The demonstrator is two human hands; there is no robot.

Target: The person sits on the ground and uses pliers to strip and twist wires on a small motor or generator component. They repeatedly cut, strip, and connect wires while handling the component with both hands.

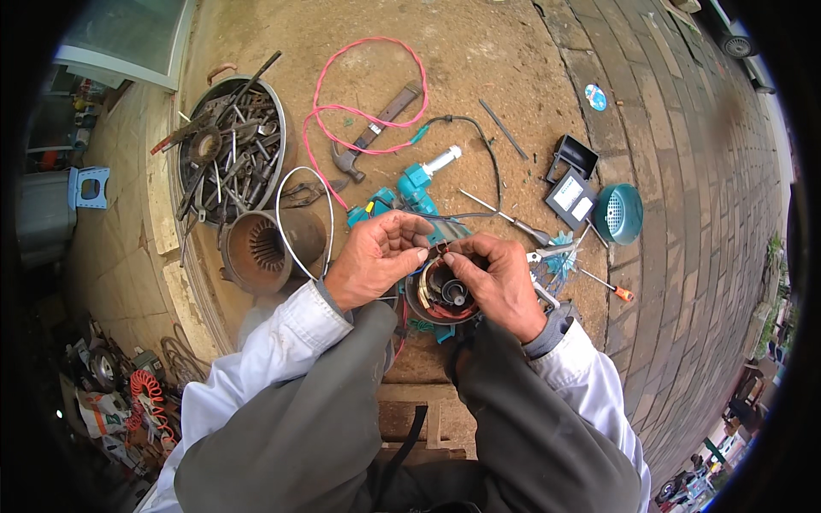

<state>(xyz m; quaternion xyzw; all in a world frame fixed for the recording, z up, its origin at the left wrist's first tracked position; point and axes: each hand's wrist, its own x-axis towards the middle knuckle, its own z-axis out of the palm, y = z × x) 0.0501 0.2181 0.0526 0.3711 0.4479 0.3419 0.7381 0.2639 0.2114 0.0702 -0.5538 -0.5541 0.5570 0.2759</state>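
Observation:
Between my knees is an open motor housing point(455, 292) with a shaft, coiled windings and coloured wires, attached to a teal pump body point(415, 188). My left hand point(376, 261) is at its upper left rim, fingers curled with thumb toward index; what they hold, if anything, is too small to make out. My right hand point(500, 282) pinches a short thin wire at the top of the housing. A looped pink wire point(363, 39) joins a black cable point(483, 137) beyond my hands. A white cable point(280, 227) arches left of my left hand.
A pot of tools point(229, 150) and a rusty stator point(265, 256) lie left; a hammer point(385, 115) beyond. Rightward are a screwdriver point(526, 229), black boxes point(571, 195), a teal fan cover point(616, 214), a fan point(560, 256) and an orange-handled screwdriver point(622, 292). A blue stool point(88, 188) stands far left.

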